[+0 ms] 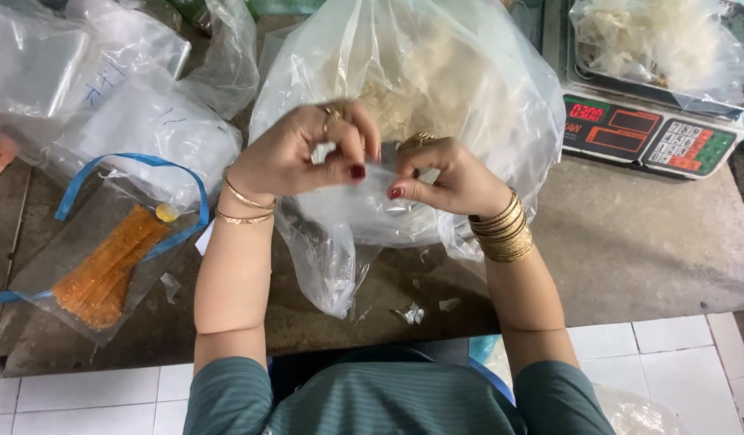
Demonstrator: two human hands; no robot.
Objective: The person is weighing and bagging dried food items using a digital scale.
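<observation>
**Pinching open a small clear bag over the big sack of flakes**

Both hands are up at the middle of the scene, working a small clear plastic bag [370, 179] between them. The left hand [295, 153] has its grip clamped on the bag's left edge, thumb and forefinger together; the right hand [444, 173] pinches the right edge the same way. The film sits stretched between the two pinches, right in front of a large clear sack [436, 89] full of pale, crumbly flakes.

My two cents on doing it well: thin film like this clings to itself, so rubbing the layers between the fingertips should separate the mouth better than yanking. Light pressure, or it'll stretch and tear.

Textures around: everything's glossy, crinkly plastic. On the near left lies a flat pouch of orange sticks [106, 270] with a blue strap [138, 161] looped over it, and soft white-filled bags [158, 129] behind it. Far right there's a digital scale [646, 133] carrying another bagged tray. The counter [630, 242] is dull, rough grey with a few loose flakes on it. Gold bangles [502, 229] stack hard and shiny on the right wrist.
</observation>
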